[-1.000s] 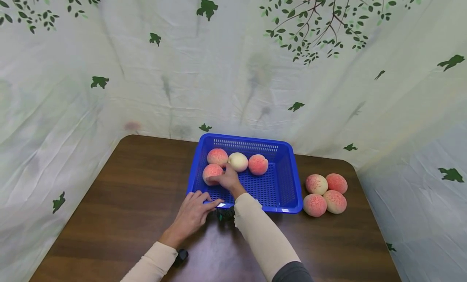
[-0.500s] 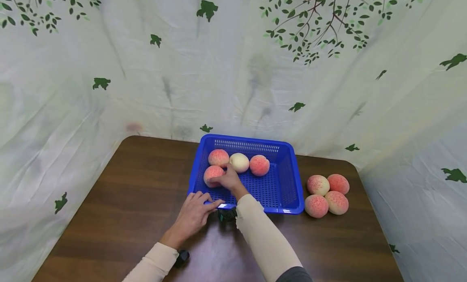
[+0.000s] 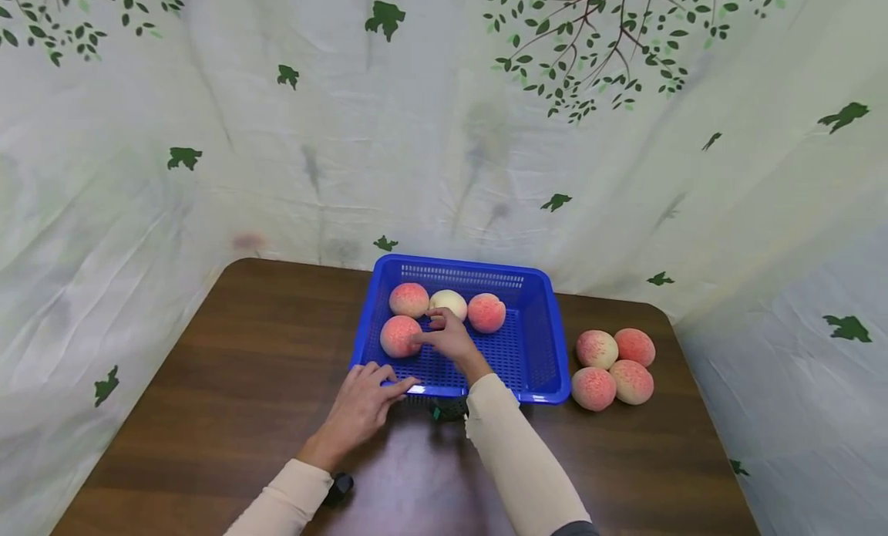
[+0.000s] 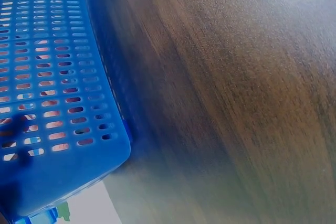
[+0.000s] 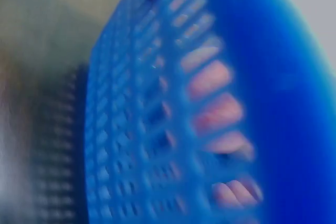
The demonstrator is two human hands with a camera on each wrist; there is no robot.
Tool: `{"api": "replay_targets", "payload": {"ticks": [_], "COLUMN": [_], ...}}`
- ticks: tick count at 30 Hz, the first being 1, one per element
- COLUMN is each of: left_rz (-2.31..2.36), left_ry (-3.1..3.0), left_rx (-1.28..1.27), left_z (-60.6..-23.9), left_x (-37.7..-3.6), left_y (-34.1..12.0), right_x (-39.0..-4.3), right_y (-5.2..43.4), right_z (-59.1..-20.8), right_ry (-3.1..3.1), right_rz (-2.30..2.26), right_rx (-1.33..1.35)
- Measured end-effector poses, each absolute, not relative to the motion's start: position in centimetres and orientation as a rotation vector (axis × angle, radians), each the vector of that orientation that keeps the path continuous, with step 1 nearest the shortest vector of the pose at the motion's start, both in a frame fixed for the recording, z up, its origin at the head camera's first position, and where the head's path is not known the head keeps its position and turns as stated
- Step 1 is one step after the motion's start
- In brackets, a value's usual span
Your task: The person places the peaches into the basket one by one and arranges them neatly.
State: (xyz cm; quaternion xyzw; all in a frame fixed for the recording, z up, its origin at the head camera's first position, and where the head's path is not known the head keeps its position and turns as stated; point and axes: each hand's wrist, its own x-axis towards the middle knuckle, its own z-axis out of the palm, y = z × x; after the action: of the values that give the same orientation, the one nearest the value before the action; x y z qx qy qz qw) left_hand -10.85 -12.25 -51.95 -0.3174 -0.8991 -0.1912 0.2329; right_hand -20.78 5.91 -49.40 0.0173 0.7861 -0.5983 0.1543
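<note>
A blue plastic basket (image 3: 534,359) stands on the table with several peaches inside. My left hand (image 3: 361,405) holds its near left corner, thumb laid along the front rim. Over the basket, my right hand (image 3: 451,339) has its fingers spread apart, holding nothing. Its thumb tip is right at the edge of the near left peach (image 3: 398,337). The fingertips overlap the pale peach (image 3: 449,303) in the back row. Beside that one sit a pink peach (image 3: 409,300) on the left and another peach (image 3: 486,313) on the right. Both wrist views show the slotted basket wall (image 4: 47,77), without clear fingers.
Several more peaches (image 3: 613,369) lie clustered on the brown table (image 3: 264,343), just right of the basket. A leaf-patterned white cloth (image 3: 430,150) hangs behind and around the table. Small black devices (image 3: 340,490) show at both wrists.
My right hand has let go of the near left peach and drawn slightly right, its fingers opening. That peach stays in the basket. My left hand keeps its place on the corner.
</note>
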Motion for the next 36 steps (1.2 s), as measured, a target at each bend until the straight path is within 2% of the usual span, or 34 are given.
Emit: {"api": "replay_targets", "payload": {"ticks": [10, 24, 36], "left_rz": [-0.500, -0.499, -0.514], "left_ry": [-2.531, -2.559, -2.563], "left_rx": [-0.860, -0.854, -0.868], "left_z": [-51.6, -51.4, -51.3], "left_x": [-10.8, -10.8, -10.8], "left_y": [-12.3, -12.4, -12.0], "right_x": [-20.1, -18.8, -16.3], "right_y": [11.2, 19.7, 28.0], "right_z": [-48.2, -47.8, -47.0], "right_ry": [2.207, 2.182, 2.387], "right_rz": [-1.909, -2.422, -2.670], "right_rx": [0.015, 0.063, 0.368]}}
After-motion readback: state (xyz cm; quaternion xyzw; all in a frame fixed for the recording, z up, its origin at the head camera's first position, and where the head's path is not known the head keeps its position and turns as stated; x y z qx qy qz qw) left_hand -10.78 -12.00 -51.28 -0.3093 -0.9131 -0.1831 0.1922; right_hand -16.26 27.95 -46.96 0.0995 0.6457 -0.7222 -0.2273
